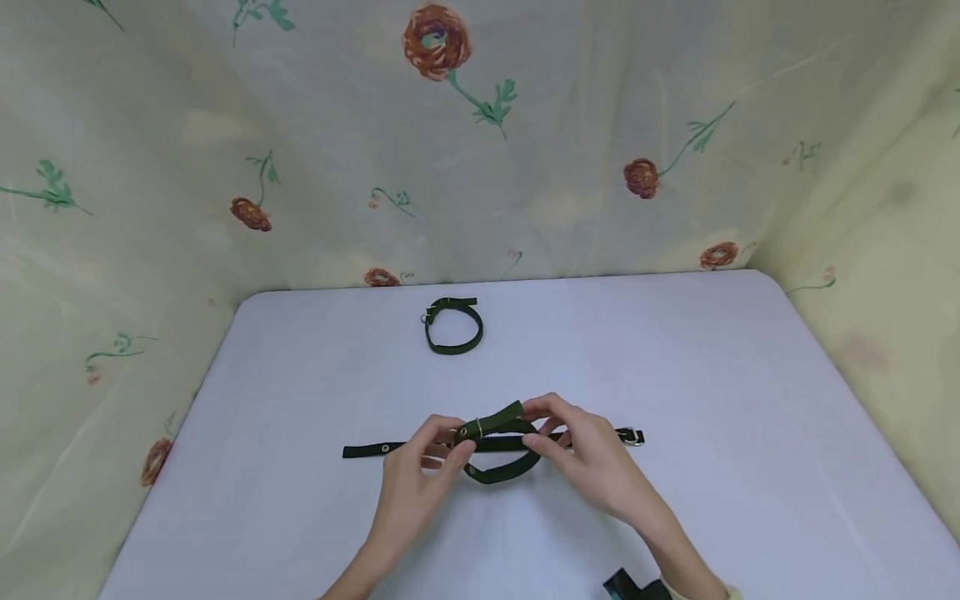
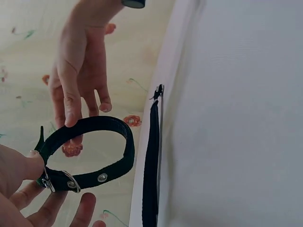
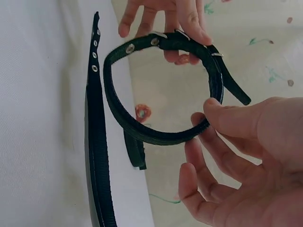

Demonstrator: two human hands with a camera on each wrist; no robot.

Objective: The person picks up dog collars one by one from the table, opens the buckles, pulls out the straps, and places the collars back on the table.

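Three straps were visible: a far loop (image 1: 453,349) and a straight strap (image 1: 501,445) on the desk (image 1: 262,533). The left hand (image 1: 408,479) and right hand (image 1: 588,462) both pinched the third, a buckled dark-green collar (image 1: 495,476) with metal eyelets (image 2: 102,178), above the desk.

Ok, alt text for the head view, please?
Left hand and right hand hold a buckled dark green collar above a white table. An unbuckled collar lies straight on it; another buckled collar rests near its far edge.
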